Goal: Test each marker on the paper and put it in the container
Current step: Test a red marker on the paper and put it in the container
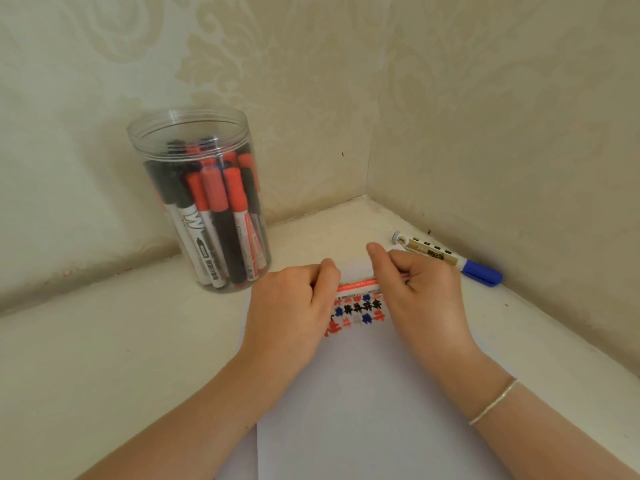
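Only "W" legible (container (199,202) marker (194,230)), hands (294,299) gripping marker.

I count one clear container (194,202), packed with red and black markers too crowded for me to number. One marker (358,285) lies across my two hands, left hand (294,299) and right hand (422,292). One blue-capped marker (450,259) lies on the counter (104,358). One sheet of paper (363,393). One bracelet (493,401) on my right wrist.

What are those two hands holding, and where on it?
One red-and-white marker, level above the paper: left hand grips one end, right hand the other.
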Demonstrator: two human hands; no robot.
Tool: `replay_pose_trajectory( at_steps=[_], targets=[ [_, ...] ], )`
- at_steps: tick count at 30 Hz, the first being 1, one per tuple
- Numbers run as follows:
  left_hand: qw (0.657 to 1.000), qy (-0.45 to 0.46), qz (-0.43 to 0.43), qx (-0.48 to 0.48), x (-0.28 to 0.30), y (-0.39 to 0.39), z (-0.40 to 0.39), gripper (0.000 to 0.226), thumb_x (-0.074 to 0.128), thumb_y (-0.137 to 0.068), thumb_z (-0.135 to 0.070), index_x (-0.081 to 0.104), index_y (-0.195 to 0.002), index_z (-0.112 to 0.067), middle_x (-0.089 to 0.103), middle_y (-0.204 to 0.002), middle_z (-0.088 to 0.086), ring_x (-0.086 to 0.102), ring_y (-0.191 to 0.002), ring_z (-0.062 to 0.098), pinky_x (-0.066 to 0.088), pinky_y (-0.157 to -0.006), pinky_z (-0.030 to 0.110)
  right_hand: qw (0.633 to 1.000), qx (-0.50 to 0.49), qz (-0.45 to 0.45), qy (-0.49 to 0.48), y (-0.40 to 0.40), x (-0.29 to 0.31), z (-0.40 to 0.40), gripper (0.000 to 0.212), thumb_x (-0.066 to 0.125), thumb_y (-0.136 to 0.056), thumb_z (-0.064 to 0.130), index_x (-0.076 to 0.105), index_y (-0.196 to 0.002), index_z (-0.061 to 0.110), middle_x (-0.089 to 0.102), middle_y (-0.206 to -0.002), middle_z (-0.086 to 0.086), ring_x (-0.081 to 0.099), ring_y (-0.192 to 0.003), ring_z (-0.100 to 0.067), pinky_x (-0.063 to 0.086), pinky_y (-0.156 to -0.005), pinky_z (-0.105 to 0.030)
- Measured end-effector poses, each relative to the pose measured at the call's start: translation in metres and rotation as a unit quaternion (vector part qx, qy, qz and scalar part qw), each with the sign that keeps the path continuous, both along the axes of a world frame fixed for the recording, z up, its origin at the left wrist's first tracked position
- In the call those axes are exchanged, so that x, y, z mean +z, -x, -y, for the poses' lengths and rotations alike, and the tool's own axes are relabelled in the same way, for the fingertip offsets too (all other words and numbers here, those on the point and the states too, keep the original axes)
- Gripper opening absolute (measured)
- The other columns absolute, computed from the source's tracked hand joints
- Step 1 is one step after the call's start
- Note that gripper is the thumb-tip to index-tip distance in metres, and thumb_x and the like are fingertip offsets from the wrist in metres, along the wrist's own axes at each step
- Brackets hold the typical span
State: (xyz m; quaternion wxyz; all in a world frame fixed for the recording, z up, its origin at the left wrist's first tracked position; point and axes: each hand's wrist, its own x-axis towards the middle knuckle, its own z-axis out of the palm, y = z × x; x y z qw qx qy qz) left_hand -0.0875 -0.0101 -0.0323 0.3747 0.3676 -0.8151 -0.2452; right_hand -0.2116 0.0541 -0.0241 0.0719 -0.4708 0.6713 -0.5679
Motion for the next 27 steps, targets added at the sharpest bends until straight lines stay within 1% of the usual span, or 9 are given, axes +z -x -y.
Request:
replay_pose_trajectory(
  at_steps=[6,9,12,14,16,18,21,24,27],
  targets=[
    [1.0,-0.015,-0.001,0.008,0.0,0.001,-0.001,0.051,0.037,-0.092,-0.039,0.043,-0.046,-0.018,0.042,-0.039,-0.001,0.044,-0.043,0.015,0.033,-0.045,0.022,0.999,0.002,0.019,-0.03,-0.003,0.004,-0.001,0.058,0.056,-0.093,0.028,0.023,-0.047,0.017,0.02,-0.04,0.006,0.02,-0.041,-0.011,0.02,-0.042,-0.02],
    [1.0,0.02,-0.022,-0.004,0.01,0.004,0.004,0.04,0.048,-0.095,-0.031,0.045,-0.057,-0.022,0.042,-0.045,-0.004,0.045,-0.048,0.012,0.035,-0.047,0.019,0.995,-0.018,0.07,-0.064,0.002,0.004,0.003,0.053,0.055,-0.094,0.031,0.027,-0.052,0.014,0.023,-0.046,0.003,0.021,-0.045,-0.01,0.022,-0.045,-0.022],
    [0.994,-0.013,-0.113,-0.006,0.027,0.003,-0.001,0.012,0.062,-0.09,-0.028,0.056,-0.085,-0.019,0.058,-0.067,-0.006,0.057,-0.065,0.007,0.046,-0.06,0.017,0.982,-0.026,0.176,-0.068,0.005,0.007,0.007,0.051,0.054,-0.094,0.032,0.038,-0.054,0.005,0.025,-0.05,0.0,0.023,-0.048,-0.015,0.026,-0.05,-0.026],
    [0.975,-0.069,-0.209,-0.025,0.043,0.001,-0.008,0.016,0.068,-0.086,-0.022,0.054,-0.095,-0.02,0.064,-0.078,-0.005,0.063,-0.072,0.006,0.054,-0.069,0.023,0.965,-0.023,0.254,-0.062,0.004,0.022,0.012,0.048,0.052,-0.095,0.032,0.054,-0.06,0.0,0.028,-0.05,-0.005,0.025,-0.045,-0.018,0.027,-0.048,-0.025],
    [0.955,-0.063,-0.286,-0.051,0.068,0.0,-0.011,0.021,0.067,-0.086,-0.014,0.053,-0.1,-0.02,0.067,-0.085,-0.005,0.068,-0.076,0.011,0.058,-0.072,0.031,0.959,-0.001,0.281,-0.043,0.002,0.048,0.02,0.043,0.049,-0.096,0.03,0.059,-0.063,0.005,0.032,-0.045,-0.003,0.028,-0.038,-0.016,0.027,-0.04,-0.022],
    [0.945,0.0,-0.323,-0.052,0.102,-0.004,-0.003,0.023,0.063,-0.09,-0.01,0.052,-0.107,-0.019,0.067,-0.089,-0.003,0.069,-0.077,0.012,0.056,-0.073,0.025,0.968,0.041,0.248,-0.027,-0.005,0.084,0.033,0.042,0.048,-0.097,0.029,0.06,-0.065,0.006,0.041,-0.044,-0.002,0.04,-0.038,-0.016,0.035,-0.04,-0.023],
    [0.943,0.118,-0.31,0.01,0.159,-0.019,0.032,0.026,0.059,-0.094,-0.015,0.052,-0.119,-0.019,0.064,-0.093,-0.002,0.066,-0.078,0.013,0.055,-0.074,0.028,0.99,0.105,0.091,0.009,-0.021,0.141,0.057,0.027,0.049,-0.094,0.022,0.065,-0.077,0.008,0.06,-0.063,-0.005,0.055,-0.059,-0.019,0.049,-0.061,-0.032],
    [0.952,0.161,-0.259,0.042,0.203,-0.037,0.066,0.026,0.056,-0.093,-0.017,0.054,-0.118,-0.022,0.061,-0.089,-0.005,0.063,-0.081,0.01,0.053,-0.083,0.039,0.983,0.172,-0.058,0.019,-0.042,0.187,0.081,0.01,0.058,-0.086,0.014,0.065,-0.089,0.021,0.064,-0.074,-0.002,0.054,-0.064,-0.016,0.041,-0.06,-0.028],
    [0.962,0.186,-0.197,0.021,0.221,-0.053,0.085,0.031,0.057,-0.093,-0.018,0.052,-0.122,-0.027,0.062,-0.09,-0.006,0.062,-0.08,0.004,0.054,-0.082,0.031,0.973,0.183,-0.139,0.002,-0.055,0.212,0.109,0.005,0.063,-0.084,0.014,0.062,-0.089,0.015,0.063,-0.081,-0.006,0.059,-0.07,-0.021,0.043,-0.057,-0.02]
  ],
)
